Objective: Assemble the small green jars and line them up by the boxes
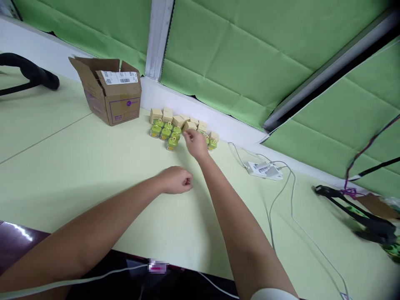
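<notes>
An open cardboard carton [115,104] with a shipping label stands at the far left of the pale green tabletop [78,166]. The left hand [176,180] rests on the tabletop, fingers curled into a loose fist, with nothing visible in it. Beyond it, against the wall, is a tight cluster of little green-capped jars [165,133] and small tan boxes [167,114]. The right hand [196,143] reaches into this cluster, its fingers bent onto one tan box [189,126] in the middle. Whether they pinch it or only touch it I cannot tell. The pieces are packed so close that a sideways pull would likely knock over neighbouring jars. To the right, a white power strip [264,170] trails cables [292,200] that the forearm could snag.
</notes>
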A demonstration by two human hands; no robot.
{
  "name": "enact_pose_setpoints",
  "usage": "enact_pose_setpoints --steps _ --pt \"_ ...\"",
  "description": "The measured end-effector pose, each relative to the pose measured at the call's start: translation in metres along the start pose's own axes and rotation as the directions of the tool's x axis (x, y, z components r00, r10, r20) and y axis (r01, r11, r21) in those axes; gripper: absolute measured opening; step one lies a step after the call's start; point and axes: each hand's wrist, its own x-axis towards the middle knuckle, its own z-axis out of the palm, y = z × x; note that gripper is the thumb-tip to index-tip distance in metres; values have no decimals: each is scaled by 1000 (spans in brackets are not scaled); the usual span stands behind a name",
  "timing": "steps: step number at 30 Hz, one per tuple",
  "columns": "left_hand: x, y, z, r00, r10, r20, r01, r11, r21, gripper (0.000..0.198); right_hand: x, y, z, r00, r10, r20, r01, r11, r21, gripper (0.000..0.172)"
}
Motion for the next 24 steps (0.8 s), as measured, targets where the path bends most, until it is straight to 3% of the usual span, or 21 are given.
enact_pose_setpoints --steps 4,5,7,8,10,11,12,18,24 --pt "0 0 3 1000 -21 12 21 1000 -17 24 0 41 -29 945 272 -179 -290 953 -84 33" --pt "1 -1 2 999 -28 -15 28 1000 -8 23 -2 54 -34 926 311 -214 -341 932 -122 34" --pt "5 -7 -1 981 -63 -185 71 997 37 18 -7 77 -41 883 381 -272 -430 890 -149 42" --pt "7 -12 -3 942 -87 -323 114 991 68 15 -10 88 -43 866 421 -270 -464 878 -118 45" --pt "12 -26 -10 781 -186 -596 268 962 52 12 -15 105 -44 841 492 -227 -506 862 -6 47" --pt "14 -33 -13 719 -231 -655 323 946 20 11 -18 111 -44 836 510 -204 -514 857 35 45" --pt "15 -41 -15 698 -264 -666 351 936 -4 11 -19 116 -43 833 521 -186 -518 853 71 43" --pt "21 -60 -15 768 -316 -557 378 926 -5 21 -18 131 -36 808 560 -183 -522 824 219 35" --pt "19 -56 -15 747 -324 -581 405 914 12 21 -7 145 -29 768 609 -199 -541 782 309 32"
